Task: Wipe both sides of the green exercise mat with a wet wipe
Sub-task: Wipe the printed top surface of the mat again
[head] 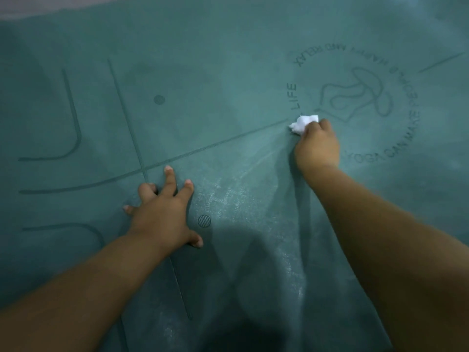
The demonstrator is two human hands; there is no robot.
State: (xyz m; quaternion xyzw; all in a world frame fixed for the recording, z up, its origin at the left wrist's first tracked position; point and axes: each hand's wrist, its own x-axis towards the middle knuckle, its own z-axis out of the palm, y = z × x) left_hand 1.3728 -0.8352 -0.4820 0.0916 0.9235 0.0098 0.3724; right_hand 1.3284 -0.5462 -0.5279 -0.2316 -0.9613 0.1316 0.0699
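The green exercise mat (203, 72) lies flat and fills nearly the whole view, printed side up with alignment lines and a round logo with lettering at the right. My right hand (317, 146) is shut on a crumpled white wet wipe (303, 124) and presses it on the mat at the left edge of the round logo. My left hand (162, 209) rests flat on the mat lower left of centre, fingers spread, holding nothing. A damp, streaky sheen shows on the mat between and below the two hands.
A strip of pinkish floor (38, 6) shows past the mat's far edge at the top left. A dark shadow (241, 334) falls on the mat at the bottom centre.
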